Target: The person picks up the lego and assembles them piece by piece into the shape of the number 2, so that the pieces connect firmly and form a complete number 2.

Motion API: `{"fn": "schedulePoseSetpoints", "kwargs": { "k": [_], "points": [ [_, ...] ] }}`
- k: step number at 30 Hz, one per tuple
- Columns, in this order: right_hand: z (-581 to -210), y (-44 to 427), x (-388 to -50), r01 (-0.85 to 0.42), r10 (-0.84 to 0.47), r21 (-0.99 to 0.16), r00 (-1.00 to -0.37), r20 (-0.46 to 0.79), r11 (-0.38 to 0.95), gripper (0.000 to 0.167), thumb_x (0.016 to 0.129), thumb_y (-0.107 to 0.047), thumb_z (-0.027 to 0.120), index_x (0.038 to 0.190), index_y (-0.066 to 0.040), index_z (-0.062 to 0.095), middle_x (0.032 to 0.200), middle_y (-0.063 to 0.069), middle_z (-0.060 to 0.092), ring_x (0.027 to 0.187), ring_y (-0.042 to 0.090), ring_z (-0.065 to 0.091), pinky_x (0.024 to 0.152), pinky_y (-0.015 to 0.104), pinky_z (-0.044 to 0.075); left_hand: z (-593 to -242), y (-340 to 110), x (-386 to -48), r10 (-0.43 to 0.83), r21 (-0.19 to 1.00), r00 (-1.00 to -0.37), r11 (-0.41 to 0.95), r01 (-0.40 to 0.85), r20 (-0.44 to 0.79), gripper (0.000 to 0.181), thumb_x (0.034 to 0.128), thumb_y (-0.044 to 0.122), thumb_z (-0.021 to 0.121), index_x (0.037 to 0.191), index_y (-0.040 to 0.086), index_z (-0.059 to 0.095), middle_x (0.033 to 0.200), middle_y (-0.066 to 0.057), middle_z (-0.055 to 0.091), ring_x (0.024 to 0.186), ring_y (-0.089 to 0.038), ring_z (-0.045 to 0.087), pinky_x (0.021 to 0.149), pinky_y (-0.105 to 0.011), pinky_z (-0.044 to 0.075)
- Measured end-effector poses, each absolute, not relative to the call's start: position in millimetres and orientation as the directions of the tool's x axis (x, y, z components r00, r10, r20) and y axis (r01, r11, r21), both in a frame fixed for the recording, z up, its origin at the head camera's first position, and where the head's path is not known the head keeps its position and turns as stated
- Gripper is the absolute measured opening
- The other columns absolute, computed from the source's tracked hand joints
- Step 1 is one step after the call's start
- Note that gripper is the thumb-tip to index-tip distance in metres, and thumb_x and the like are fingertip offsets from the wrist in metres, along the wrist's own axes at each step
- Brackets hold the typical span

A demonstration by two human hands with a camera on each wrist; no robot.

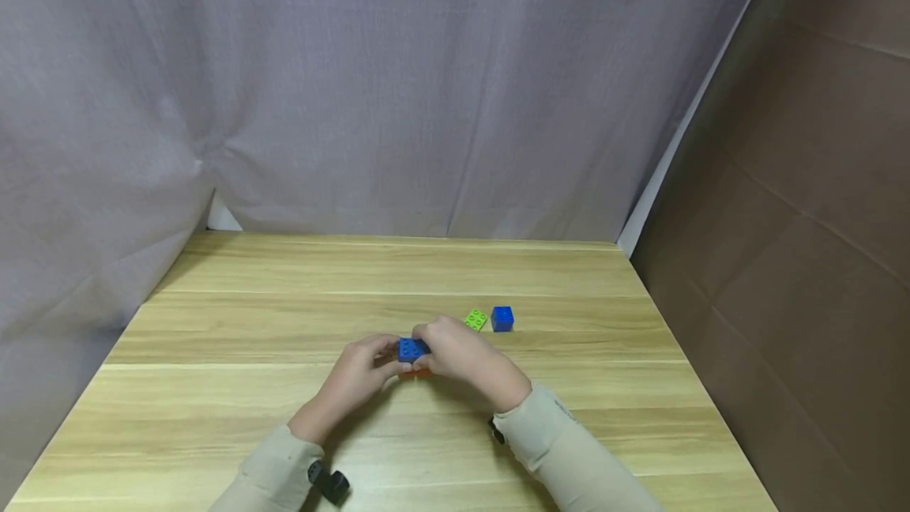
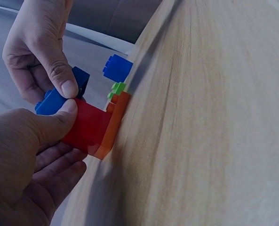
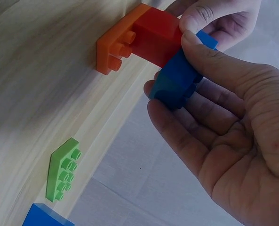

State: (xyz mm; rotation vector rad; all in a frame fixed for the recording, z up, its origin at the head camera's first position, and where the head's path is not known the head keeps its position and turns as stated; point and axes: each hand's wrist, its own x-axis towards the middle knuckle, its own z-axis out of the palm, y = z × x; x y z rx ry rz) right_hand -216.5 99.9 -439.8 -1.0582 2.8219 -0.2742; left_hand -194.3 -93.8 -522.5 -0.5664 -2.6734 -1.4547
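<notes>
A blue brick lies on top of a red brick, overhanging it on the right. Beneath the red brick is a flat orange brick resting on the table, some of its studs uncovered. My right hand pinches the overhanging part of the blue brick between thumb and fingers. From the other side my left hand grips the stack, its thumb where red and blue meet. Part of the left fingers is hidden behind the red brick in the left wrist view.
Beyond my right hand, a flat light-green brick lies studs up on the wooden table. Right of it stands another blue brick. Grey cloth hangs behind the table, and a brown panel borders the right side.
</notes>
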Motion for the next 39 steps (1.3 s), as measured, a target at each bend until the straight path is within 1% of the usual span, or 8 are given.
{"fn": "schedulePoseSetpoints", "kwargs": {
  "k": [9, 16, 25, 32, 39],
  "points": [
    [-439.5, 100.2, -216.8, -0.638, -0.659, -0.211, -0.751, -0.043, 0.741, 0.021, 0.089, -0.025, 0.08, 0.1, -0.009, 0.071, 0.084, -0.004, 0.068, 0.068, 0.004, 0.054, 0.059, 0.018, 0.046, -521.6, -93.4, -194.6, 0.296, 0.799, -0.932, 0.498, 0.338, 0.21, 0.028, 0.0871, 0.023, 0.081, 0.113, 0.016, 0.072, 0.11, 0.003, 0.072, 0.102, -0.012, 0.069, 0.09, -0.031, 0.057],
    [-440.0, 100.0, -215.5, -0.639, -0.66, -0.209, -0.75, -0.044, 0.74, 0.022, 0.088, -0.025, 0.08, 0.099, -0.009, 0.071, 0.085, -0.004, 0.069, 0.068, 0.004, 0.054, 0.059, 0.017, 0.046, -522.0, -93.5, -192.6, 0.302, 0.795, -0.926, 0.492, 0.355, 0.227, 0.028, 0.0866, 0.021, 0.081, 0.113, 0.014, 0.072, 0.109, 0.002, 0.073, 0.101, -0.015, 0.069, 0.09, -0.033, 0.058],
    [-439.2, 99.3, -216.7, -0.633, -0.654, -0.213, -0.755, -0.038, 0.744, 0.019, 0.089, -0.022, 0.08, 0.098, -0.008, 0.071, 0.084, -0.002, 0.069, 0.068, 0.005, 0.055, 0.06, 0.018, 0.047, -521.4, -93.9, -194.0, 0.293, 0.787, -0.933, 0.516, 0.337, 0.208, 0.031, 0.0874, 0.025, 0.08, 0.116, 0.016, 0.072, 0.111, 0.004, 0.072, 0.102, -0.011, 0.068, 0.092, -0.032, 0.056],
    [-438.6, 97.6, -218.0, -0.635, -0.656, -0.212, -0.754, -0.041, 0.743, 0.021, 0.088, -0.024, 0.08, 0.099, -0.008, 0.071, 0.084, -0.002, 0.069, 0.068, 0.004, 0.054, 0.059, 0.018, 0.047, -521.0, -94.8, -194.8, 0.293, 0.791, -0.934, 0.511, 0.335, 0.206, 0.031, 0.0869, 0.024, 0.081, 0.116, 0.016, 0.072, 0.111, 0.003, 0.072, 0.101, -0.01, 0.068, 0.092, -0.03, 0.056],
    [-437.9, 96.2, -217.5, -0.634, -0.656, -0.211, -0.753, -0.048, 0.744, 0.021, 0.088, -0.024, 0.081, 0.099, -0.008, 0.071, 0.085, -0.002, 0.069, 0.069, 0.004, 0.055, 0.061, 0.018, 0.048, -521.4, -96.0, -194.0, 0.318, 0.795, -0.923, 0.493, 0.354, 0.214, 0.03, 0.0891, 0.022, 0.079, 0.117, 0.014, 0.071, 0.114, 0.0, 0.071, 0.1, -0.01, 0.068, 0.089, -0.028, 0.057]
  ]
}}
